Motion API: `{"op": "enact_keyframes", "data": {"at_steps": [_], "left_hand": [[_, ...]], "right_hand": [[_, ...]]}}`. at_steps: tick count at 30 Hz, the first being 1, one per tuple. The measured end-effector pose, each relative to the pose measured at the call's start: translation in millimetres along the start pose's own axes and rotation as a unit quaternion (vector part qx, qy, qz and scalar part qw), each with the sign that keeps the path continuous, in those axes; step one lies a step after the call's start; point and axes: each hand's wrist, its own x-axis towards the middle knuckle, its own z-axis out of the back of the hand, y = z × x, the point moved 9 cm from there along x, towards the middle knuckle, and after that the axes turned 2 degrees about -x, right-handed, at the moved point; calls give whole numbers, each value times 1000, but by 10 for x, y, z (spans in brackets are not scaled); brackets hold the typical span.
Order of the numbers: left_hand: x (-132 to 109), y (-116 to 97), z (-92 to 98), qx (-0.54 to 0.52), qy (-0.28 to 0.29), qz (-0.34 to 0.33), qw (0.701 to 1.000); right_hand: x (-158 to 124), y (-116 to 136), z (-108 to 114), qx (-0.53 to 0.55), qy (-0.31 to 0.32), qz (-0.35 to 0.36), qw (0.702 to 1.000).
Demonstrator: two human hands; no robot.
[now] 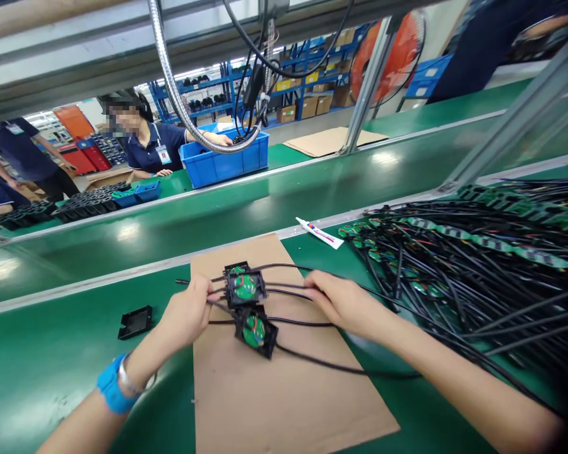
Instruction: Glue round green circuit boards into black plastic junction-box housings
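Two black housings with green circuit boards lie on a brown cardboard sheet (274,391): an upper one (244,287) and a lower one (255,331). Black cables (288,293) run out of both sides of them. My left hand (187,315) pinches the cables just left of the upper housing, fingers closed. My right hand (338,302) grips the cables on the right side of that housing. A blue wristband (111,384) is on my left wrist.
A black cover (136,321) lies on the green mat left of the cardboard. A white glue tube (319,232) lies behind it. A large heap of cabled boards (478,265) fills the right. Beyond the conveyor belt (246,205) sit a blue bin (224,161) and other people.
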Motion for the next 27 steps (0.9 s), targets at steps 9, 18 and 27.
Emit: {"op": "enact_keyframes", "data": {"at_steps": [9,18,27], "left_hand": [[153,332,-340,23,110,-77,991],[122,266,-519,81,131,-66,986],[601,1148,337,147,69,39,986]], "right_hand": [[10,-195,-454,-111,191,4,975],[-1,-478,-285,-191,116,-32,974],[432,-1091,1357,-247,-141,-40,958]]}}
